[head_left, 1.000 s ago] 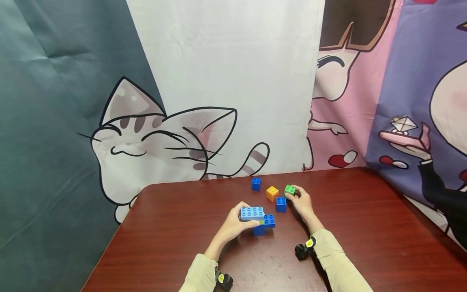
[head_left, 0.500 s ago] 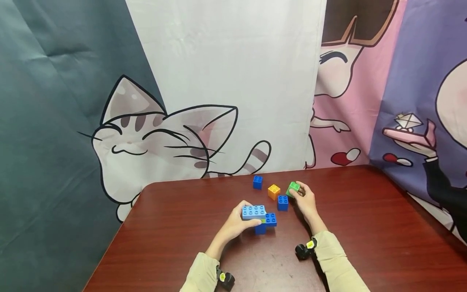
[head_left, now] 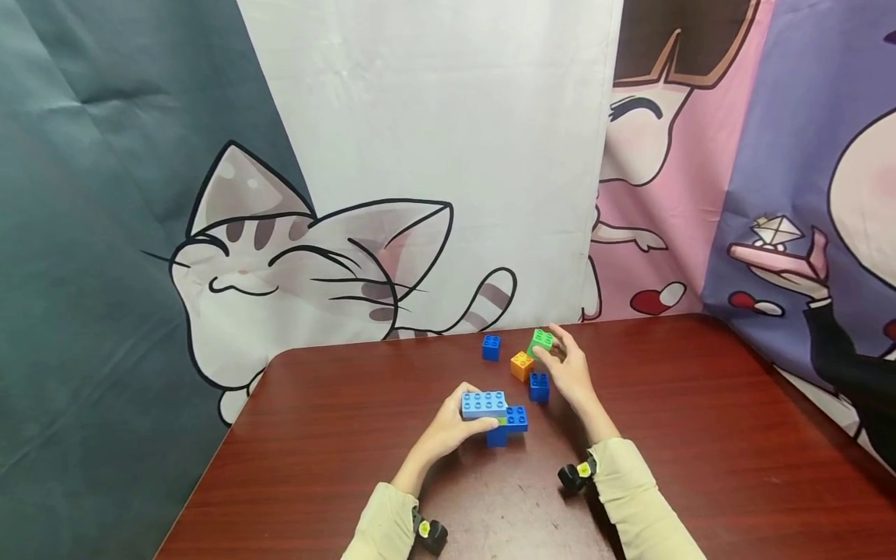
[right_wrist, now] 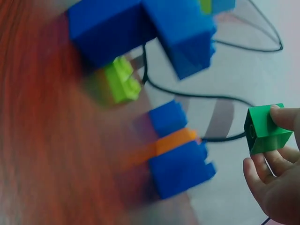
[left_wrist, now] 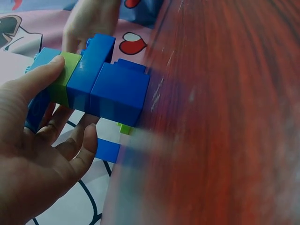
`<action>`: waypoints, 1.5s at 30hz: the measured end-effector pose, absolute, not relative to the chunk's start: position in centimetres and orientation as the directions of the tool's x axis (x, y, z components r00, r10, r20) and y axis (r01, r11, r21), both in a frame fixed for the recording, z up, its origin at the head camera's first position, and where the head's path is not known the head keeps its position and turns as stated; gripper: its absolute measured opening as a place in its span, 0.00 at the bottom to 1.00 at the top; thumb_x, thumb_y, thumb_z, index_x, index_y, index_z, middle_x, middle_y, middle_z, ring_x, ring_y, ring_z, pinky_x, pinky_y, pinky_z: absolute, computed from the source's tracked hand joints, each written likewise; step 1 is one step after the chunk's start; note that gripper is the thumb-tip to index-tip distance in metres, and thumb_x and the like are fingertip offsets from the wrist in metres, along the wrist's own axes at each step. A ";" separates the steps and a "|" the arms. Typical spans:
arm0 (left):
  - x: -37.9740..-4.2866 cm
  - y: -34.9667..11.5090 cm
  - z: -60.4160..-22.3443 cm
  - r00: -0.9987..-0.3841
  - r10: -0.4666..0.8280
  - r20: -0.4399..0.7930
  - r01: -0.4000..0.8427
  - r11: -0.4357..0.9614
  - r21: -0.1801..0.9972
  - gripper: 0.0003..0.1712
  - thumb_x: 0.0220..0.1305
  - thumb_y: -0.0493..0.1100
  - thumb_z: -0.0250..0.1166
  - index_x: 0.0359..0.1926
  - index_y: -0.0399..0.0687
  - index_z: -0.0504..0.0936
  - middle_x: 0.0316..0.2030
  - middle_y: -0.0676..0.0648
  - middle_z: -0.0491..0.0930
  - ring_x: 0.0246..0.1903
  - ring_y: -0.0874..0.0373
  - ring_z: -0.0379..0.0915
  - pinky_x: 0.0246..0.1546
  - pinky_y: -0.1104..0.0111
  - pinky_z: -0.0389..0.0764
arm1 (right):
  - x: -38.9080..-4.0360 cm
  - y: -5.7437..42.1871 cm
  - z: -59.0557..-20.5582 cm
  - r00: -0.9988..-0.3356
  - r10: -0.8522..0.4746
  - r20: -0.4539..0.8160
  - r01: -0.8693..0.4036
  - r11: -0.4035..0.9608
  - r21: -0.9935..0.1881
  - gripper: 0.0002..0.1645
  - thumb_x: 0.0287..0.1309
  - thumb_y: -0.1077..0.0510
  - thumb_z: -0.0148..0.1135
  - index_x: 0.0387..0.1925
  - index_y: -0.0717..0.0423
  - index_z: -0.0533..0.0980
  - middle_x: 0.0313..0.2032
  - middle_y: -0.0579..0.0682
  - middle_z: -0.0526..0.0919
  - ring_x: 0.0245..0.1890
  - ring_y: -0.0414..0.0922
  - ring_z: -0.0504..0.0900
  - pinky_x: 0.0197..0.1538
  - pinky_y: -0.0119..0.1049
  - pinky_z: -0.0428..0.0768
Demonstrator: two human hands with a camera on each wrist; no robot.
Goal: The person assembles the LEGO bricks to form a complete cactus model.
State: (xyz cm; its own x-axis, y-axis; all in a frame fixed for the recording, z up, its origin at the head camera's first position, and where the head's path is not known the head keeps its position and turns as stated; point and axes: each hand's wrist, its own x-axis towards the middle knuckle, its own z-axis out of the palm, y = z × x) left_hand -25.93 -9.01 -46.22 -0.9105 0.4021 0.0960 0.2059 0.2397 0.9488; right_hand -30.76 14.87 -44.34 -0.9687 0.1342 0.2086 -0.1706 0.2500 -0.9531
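Observation:
My left hand (head_left: 446, 429) grips a stack of toy building bricks, with the thumb on its near side. A light blue brick (head_left: 484, 402) tops the stack, above a lime layer (left_wrist: 64, 77) and dark blue bricks (left_wrist: 120, 91). With thumb and fingers, my right hand (head_left: 570, 375) pinches a green brick (head_left: 541, 341), held off the table in the right wrist view. Just below and left of that hand are an orange brick (head_left: 521, 365) and a blue brick (head_left: 538, 386) on the table.
Another blue brick (head_left: 491, 347) stands near the back edge of the brown table (head_left: 315, 451). A lime brick (right_wrist: 123, 80) shows beyond the stack in the right wrist view; the head view hides it. A printed cloth (head_left: 462, 155) hangs behind the table.
My right hand has raised the green brick and carried it left and farther back, behind the orange brick. The left hand with the stack stays about where it was.

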 end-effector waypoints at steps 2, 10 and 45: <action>-26.0 -9.0 -46.3 -0.909 0.403 0.110 0.218 0.234 0.948 0.24 0.58 0.42 0.71 0.50 0.41 0.69 0.45 0.40 0.78 0.42 0.58 0.74 0.47 0.69 0.76 | -30.5 14.4 -43.8 -0.967 0.117 0.225 -0.191 0.249 -0.949 0.33 0.66 0.56 0.60 0.70 0.58 0.62 0.60 0.66 0.73 0.59 0.57 0.74 0.63 0.38 0.75; -25.8 -8.9 -46.4 -0.913 0.389 0.123 0.215 0.204 0.955 0.22 0.57 0.38 0.70 0.49 0.41 0.71 0.43 0.40 0.79 0.39 0.61 0.73 0.43 0.71 0.76 | -29.1 12.8 -42.2 -0.960 0.038 0.278 -0.262 0.239 -0.935 0.29 0.63 0.55 0.63 0.64 0.57 0.70 0.51 0.64 0.80 0.45 0.42 0.80 0.46 0.18 0.76; -25.8 -9.5 -45.6 -0.867 0.484 0.121 0.212 0.138 0.968 0.30 0.61 0.43 0.69 0.62 0.41 0.72 0.53 0.37 0.80 0.49 0.56 0.80 0.52 0.68 0.80 | -25.8 7.2 -41.2 -0.946 -0.278 0.169 -0.228 0.196 -0.954 0.25 0.66 0.52 0.59 0.60 0.60 0.71 0.47 0.60 0.81 0.39 0.39 0.81 0.44 0.26 0.80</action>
